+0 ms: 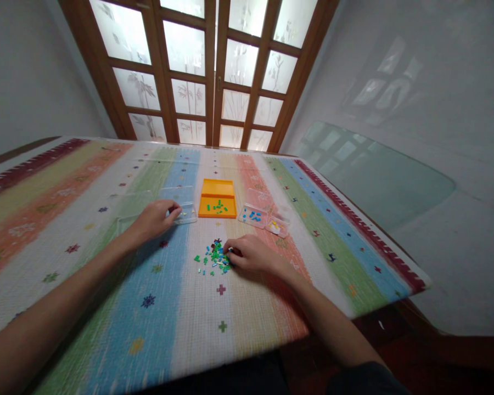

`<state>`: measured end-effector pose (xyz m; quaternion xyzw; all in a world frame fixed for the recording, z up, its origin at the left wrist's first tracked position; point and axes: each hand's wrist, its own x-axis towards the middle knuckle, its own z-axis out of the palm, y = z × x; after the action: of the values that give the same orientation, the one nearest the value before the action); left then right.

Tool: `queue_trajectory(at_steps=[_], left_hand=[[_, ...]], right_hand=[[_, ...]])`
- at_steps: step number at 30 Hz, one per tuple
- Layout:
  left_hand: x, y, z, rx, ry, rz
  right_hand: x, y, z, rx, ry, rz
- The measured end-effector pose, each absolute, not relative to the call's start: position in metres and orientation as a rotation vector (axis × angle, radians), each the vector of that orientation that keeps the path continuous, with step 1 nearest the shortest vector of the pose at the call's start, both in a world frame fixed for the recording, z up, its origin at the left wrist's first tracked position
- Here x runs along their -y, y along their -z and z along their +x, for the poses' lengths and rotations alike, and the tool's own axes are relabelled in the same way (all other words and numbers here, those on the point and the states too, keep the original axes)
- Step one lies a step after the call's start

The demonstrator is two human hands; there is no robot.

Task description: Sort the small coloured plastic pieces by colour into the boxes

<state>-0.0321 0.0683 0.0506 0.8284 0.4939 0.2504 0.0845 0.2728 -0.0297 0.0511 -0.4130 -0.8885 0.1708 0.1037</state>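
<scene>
So the right hand was down at the right edge of the pile, a loose heap of tiny bricks, mostly green and blue with a few dark ones at the far side. Its grip was curled, thumb and fingers bent in toward each other, with the fingertips right in among the outer bricks. Couldn't tell if it was actually pinching one, the bits there were too small and partly hidden by the fingers.

The left hand was over by the left clear box, fingers bent and the thumb and index tips close together at the box's left side. Again, no way to tell if that grip had a brick in it. A few small pale pieces sat in that box.

As for the pile, it lay on the striped cloth covering the table, just left of the right grip, and to the right of the left hand and nearer the person. A few strays were scattered around its left and near sides.

Straight beyond the pile was the orange box, lid open, with green bricks in its near half. Right of that, a clear box held blue bricks, and just beside it a smaller one had yellow and white bits.
</scene>
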Motion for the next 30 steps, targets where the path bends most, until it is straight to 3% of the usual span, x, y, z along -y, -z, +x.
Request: queue_trajectory(at_steps=[7, 13, 30], left_hand=[[-0.077, -0.052, -0.028, -1.389, -0.582, 2.560], [-0.065, -0.058, -0.030, -1.397, -0.642, 2.613], [0.014, -0.045, 0.039, -0.761, -0.662, 2.606]], right_hand=[[0.031, -0.049, 0.274, 2.669, -0.432, -1.165], [0.031, -0.049, 0.272, 2.710, -0.389, -1.167], [0.029, -0.048, 0.273, 2.659, -0.417, -1.192]])
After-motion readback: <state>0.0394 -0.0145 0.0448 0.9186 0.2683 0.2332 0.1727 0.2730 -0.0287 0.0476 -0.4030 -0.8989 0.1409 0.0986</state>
